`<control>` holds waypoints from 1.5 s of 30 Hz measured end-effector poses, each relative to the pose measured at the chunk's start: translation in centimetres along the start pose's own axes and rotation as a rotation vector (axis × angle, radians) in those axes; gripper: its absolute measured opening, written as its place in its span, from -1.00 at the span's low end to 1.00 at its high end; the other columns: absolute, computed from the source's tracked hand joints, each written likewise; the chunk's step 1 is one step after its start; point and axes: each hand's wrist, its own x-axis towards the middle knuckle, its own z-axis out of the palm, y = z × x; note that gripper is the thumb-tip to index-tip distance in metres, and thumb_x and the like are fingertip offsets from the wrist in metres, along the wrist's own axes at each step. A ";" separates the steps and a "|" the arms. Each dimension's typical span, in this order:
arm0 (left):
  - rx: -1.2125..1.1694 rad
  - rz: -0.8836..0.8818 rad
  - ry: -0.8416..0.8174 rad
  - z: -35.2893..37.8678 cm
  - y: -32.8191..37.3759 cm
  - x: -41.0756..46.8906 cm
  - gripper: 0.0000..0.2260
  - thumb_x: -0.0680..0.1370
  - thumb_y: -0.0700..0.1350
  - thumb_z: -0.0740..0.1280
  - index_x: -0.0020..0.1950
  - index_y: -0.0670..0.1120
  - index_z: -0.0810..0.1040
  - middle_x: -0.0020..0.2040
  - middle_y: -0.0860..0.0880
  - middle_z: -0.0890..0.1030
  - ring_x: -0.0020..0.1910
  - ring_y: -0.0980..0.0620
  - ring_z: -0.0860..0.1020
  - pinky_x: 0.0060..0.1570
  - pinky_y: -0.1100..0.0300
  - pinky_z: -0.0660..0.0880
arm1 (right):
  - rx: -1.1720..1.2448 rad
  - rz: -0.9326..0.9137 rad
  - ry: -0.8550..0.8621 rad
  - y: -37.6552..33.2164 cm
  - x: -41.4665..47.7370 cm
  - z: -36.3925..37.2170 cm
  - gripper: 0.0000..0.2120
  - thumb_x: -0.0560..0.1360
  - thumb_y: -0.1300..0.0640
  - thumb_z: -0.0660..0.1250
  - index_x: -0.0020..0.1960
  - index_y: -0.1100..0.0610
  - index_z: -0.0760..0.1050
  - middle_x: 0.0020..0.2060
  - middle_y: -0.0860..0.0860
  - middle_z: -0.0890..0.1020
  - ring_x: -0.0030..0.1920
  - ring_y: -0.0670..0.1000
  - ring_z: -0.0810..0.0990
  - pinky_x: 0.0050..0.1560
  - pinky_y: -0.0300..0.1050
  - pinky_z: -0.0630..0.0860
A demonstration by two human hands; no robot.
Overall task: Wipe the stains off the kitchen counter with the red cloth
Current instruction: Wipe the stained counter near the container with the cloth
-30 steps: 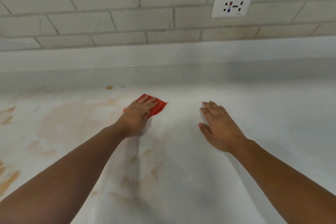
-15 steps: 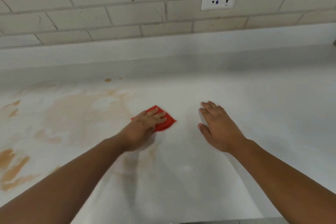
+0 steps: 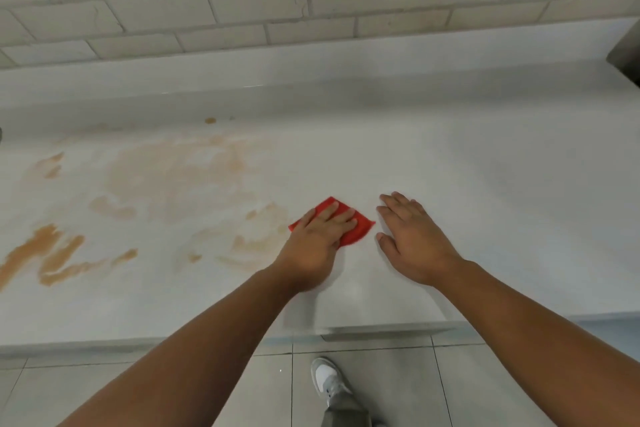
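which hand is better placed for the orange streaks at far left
Left: the left hand presses the red cloth flat and the orange streaks lie on its side; the right hand rests bare on the counter.

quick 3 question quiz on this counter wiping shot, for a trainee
1. True or false: the left hand presses the cloth onto the counter with straight fingers.
2. Pick one: where do most of the stains lie, relative to the cloth? A. to its left B. to its right C. there are none
3. Fill the gap: the right hand rests on the counter and holds ____.

Key: 1 true; 2 A; 3 nothing
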 end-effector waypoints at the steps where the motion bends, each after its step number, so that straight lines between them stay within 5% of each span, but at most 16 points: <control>1: -0.004 0.017 -0.017 -0.1 -0.2 -1.9 -0.55 0.66 -0.13 0.05 0.55 0.12 0.24 0.56 0.18 0.19 0.57 0.16 -0.01 0.55 0.08 -0.09 | -0.013 -0.006 -0.003 0.0 -0.8 0.1 -0.46 0.63 -0.07 0.03 0.55 0.15 0.15 0.57 0.05 0.08 0.57 0.03 -0.07 0.55 0.00 -0.12; 7: 0.014 -0.170 0.043 -2.9 -6.1 -6.1 -0.54 0.61 -0.13 0.03 0.51 0.02 0.33 0.54 0.07 0.27 0.57 0.06 0.08 0.54 -0.05 0.05 | -0.037 -0.019 -0.020 -0.6 -4.6 0.6 -0.42 0.62 -0.12 -0.03 0.55 0.15 0.13 0.57 0.04 0.06 0.57 0.02 -0.08 0.55 -0.01 -0.15; 11: 0.066 -0.395 0.157 -1.6 -2.3 -2.8 -0.51 0.59 -0.24 0.10 0.53 -0.01 0.30 0.56 0.03 0.26 0.57 -0.03 0.09 0.54 0.02 -0.06 | -0.031 -0.010 -0.025 -1.1 -6.4 0.9 -0.41 0.62 -0.12 -0.03 0.56 0.15 0.10 0.58 0.04 0.06 0.57 0.02 -0.09 0.55 -0.01 -0.15; 16: 0.107 -0.224 0.100 1.0 4.8 -4.0 -0.54 0.64 -0.19 0.07 0.56 0.02 0.24 0.57 0.06 0.21 0.58 0.02 0.05 0.55 -0.02 -0.04 | -0.018 -0.007 -0.015 -1.8 -7.4 1.1 -0.43 0.63 -0.09 0.00 0.56 0.16 0.11 0.57 0.05 0.08 0.57 0.04 -0.07 0.55 0.02 -0.11; 21: 0.118 -0.123 0.038 0.0 3.0 -10.5 -0.57 0.68 -0.03 0.03 0.57 0.02 0.21 0.58 0.08 0.19 0.58 0.07 0.01 0.55 0.08 -0.06 | -0.007 -0.031 -0.019 -2.3 -7.9 1.5 -0.35 0.57 -0.16 -0.11 0.56 0.17 0.11 0.57 0.06 0.09 0.57 0.04 -0.06 0.55 0.04 -0.09; 27: 0.235 -0.526 0.079 -2.6 -3.2 -14.2 -0.40 0.62 0.19 -0.17 0.60 -0.04 0.10 0.60 -0.05 0.10 0.59 -0.09 -0.01 0.54 -0.06 -0.02 | -0.021 -0.048 0.003 -1.9 -8.4 1.8 -0.24 0.51 -0.22 -0.28 0.56 0.17 0.10 0.57 0.05 0.07 0.57 0.05 -0.06 0.55 0.05 -0.10; 32: 0.251 -0.830 0.116 -0.8 0.4 -10.9 -0.46 0.66 0.11 -0.10 0.61 -0.07 0.02 0.62 -0.10 0.01 0.58 -0.22 -0.07 0.52 -0.16 -0.09 | -0.041 -0.002 0.016 -0.5 -9.8 1.5 -0.23 0.50 -0.22 -0.31 0.57 0.16 0.08 0.58 0.04 0.05 0.57 0.04 -0.08 0.55 0.05 -0.12; 39: 0.256 -0.525 0.090 3.6 9.1 -6.2 -0.47 0.65 0.12 -0.16 0.61 -0.02 0.07 0.61 -0.01 0.08 0.59 -0.13 -0.04 0.54 -0.09 -0.08 | -0.068 0.014 0.050 2.5 -12.3 1.3 -0.35 0.59 -0.17 -0.16 0.55 0.18 0.14 0.56 0.07 0.11 0.57 0.06 -0.03 0.55 0.06 -0.10; 43: 0.198 -0.213 0.022 2.4 6.7 -8.7 -0.47 0.65 0.15 -0.19 0.60 0.05 0.10 0.60 0.09 0.07 0.59 0.07 -0.12 0.55 0.05 -0.11 | -0.094 0.023 0.057 4.2 -12.7 0.9 -0.36 0.60 -0.16 -0.17 0.55 0.18 0.14 0.56 0.08 0.12 0.57 0.07 -0.01 0.55 0.05 -0.12; 45: 0.210 -0.228 0.046 1.7 4.6 -10.3 -0.47 0.65 0.15 -0.17 0.59 0.03 0.15 0.60 0.07 0.11 0.59 0.07 -0.09 0.55 0.03 -0.05 | -0.102 0.046 0.051 5.2 -13.3 0.7 -0.36 0.61 -0.16 -0.17 0.55 0.17 0.12 0.57 0.07 0.10 0.57 0.06 -0.04 0.55 0.04 -0.13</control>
